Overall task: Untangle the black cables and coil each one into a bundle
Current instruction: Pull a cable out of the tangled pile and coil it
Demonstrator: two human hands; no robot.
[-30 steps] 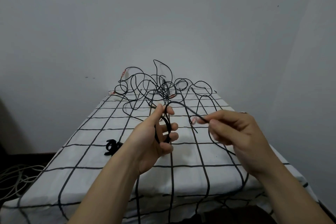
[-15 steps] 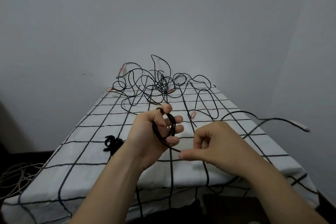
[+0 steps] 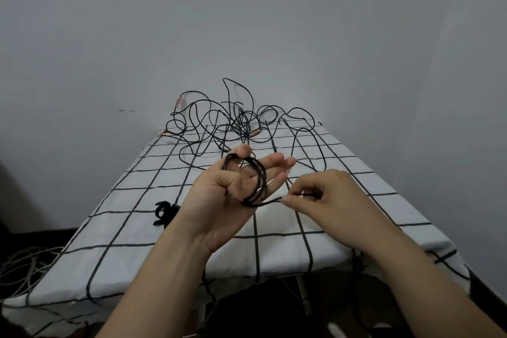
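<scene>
Above table (image 3: 131,217) | left hand (image 3: 219,200) fingers now spread, thumb pinning coil (image 3: 262,175) | right hand (image 3: 329,197) pinches cable tail (image 3: 270,201), closer

Small black object (image 3: 162,212) partly hidden behind my left wrist (image 3: 192,225); form unclear. Cable (image 3: 270,202) runs under my right hand (image 3: 326,195); its end not visible. Far tangle (image 3: 236,123): strand count unresolvable; pale floor cables (image 3: 22,266) cut by left edge.

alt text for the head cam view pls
A person's left hand holds a small coil of black cable looped round its fingers, while the right hand pinches the strand leading from it. Behind, a tangle of black cables lies on a white, black-gridded tablecloth.
</scene>
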